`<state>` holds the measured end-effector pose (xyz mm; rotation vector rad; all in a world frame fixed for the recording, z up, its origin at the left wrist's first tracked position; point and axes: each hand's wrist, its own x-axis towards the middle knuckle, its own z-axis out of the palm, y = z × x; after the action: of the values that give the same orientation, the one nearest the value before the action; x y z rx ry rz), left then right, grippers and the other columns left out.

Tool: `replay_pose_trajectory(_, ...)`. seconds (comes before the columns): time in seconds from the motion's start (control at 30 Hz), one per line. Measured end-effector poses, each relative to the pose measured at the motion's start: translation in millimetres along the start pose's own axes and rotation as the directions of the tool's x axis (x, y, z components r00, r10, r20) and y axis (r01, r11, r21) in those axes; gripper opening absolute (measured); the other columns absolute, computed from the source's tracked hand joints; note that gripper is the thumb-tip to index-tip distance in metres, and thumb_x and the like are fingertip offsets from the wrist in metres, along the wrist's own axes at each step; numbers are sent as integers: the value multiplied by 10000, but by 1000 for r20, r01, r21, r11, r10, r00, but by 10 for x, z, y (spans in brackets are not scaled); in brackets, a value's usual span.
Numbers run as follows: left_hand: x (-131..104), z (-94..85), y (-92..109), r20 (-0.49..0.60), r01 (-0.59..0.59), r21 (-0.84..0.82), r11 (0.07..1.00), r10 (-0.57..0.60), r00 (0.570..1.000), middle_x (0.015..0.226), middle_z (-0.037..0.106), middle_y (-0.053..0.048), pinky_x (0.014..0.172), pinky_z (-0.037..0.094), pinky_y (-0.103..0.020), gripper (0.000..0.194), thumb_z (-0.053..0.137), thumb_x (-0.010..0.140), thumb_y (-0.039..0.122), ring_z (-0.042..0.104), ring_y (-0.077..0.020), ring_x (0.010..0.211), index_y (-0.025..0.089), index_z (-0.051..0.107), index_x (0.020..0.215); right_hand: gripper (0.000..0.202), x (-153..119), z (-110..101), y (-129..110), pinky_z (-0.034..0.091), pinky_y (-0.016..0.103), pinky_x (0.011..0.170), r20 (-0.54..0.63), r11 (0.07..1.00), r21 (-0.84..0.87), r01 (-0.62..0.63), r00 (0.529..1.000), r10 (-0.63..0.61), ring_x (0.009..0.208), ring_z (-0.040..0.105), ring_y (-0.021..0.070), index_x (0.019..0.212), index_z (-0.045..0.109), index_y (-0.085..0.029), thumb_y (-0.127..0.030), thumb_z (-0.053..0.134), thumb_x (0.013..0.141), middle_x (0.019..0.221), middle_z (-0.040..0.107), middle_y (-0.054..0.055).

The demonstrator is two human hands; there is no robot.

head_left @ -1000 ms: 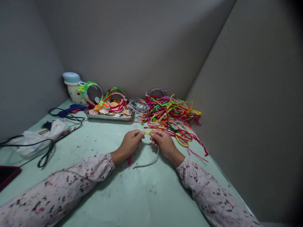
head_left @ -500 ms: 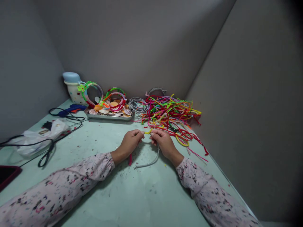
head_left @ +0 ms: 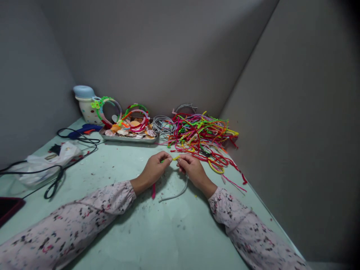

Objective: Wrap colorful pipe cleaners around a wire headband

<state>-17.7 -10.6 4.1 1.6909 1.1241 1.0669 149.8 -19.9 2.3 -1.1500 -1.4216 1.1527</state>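
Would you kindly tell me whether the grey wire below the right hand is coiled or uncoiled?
Uncoiled, as far as it shows: the grey wire runs from the right hand in one open curve.

Pale green tabletop (head_left: 152, 236), metal tray (head_left: 128, 140), pipe-cleaner heap (head_left: 199, 131), bag (head_left: 69, 151), possibly a phone (head_left: 9, 207)

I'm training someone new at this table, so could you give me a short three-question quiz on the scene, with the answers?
1. Multiple choice: What colour is the pipe cleaner in the gap between the left grip and the right grip?
A) purple
B) yellow
C) white

2. True or false: The seashells are in the metal tray.

3. Fill in the blank: From the person's viewpoint, the blue-lidded container stands to the ____ of the metal tray.

Key: 1. B; 2. True; 3. left
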Motion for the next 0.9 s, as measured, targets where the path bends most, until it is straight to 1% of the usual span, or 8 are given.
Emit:
replay_pose_trajectory(0.23,12,-7,-5,-11,22,14,1000,-22,1000,605,524,33,516,348,-218,229,499,815,367,447,-105,528,161,594,784,221,2,-22,44,397,228,502,21,999,37,20,1000,-21,535,514,100,911,643,-163,-302,612,742,657,583,-18)
replay_pose_trajectory(0.43,17,5,-76,-13,61,7,998,-61,998,544,476,52,493,325,-210,211,502,807,362,418,-99,492,167,568,759,147,15,39,115,381,216,489,13,995,93,-34,999,33,510,491,87,816,628,-164,-262,607,709,621,556,-34)
replay_pose_trajectory(0.53,25,12,-123,26,64,-8,998,-64,998,545,472,51,483,313,-208,208,500,803,356,408,-96,489,167,571,751,149,-5,61,143,388,218,488,-4,996,73,-41,999,41,506,490,91,824,625,-164,-257,590,713,611,548,-35)
replay_pose_trajectory(0.63,29,20,-134,79,56,-23,998,-54,995,571,495,44,488,318,-207,210,511,791,354,414,-96,503,164,602,790,153,-29,56,151,381,222,483,-23,998,55,-33,999,35,499,480,93,828,624,-164,-252,577,712,602,542,-35)
replay_pose_trajectory(0.73,28,26,-119,100,67,-17,998,-65,993,593,521,32,487,321,-211,221,522,773,348,424,-99,511,157,627,809,139,-39,45,150,368,220,475,-21,999,49,-24,999,25,494,466,93,808,620,-170,-253,571,708,593,537,-37)
replay_pose_trajectory(0.9,25,27,-105,131,92,-20,996,-89,987,556,499,34,468,300,-212,246,509,774,358,413,-98,484,152,638,810,135,-27,46,176,365,224,480,-15,1000,22,-12,1000,12,499,465,100,811,622,-176,-255,564,719,587,535,-38)
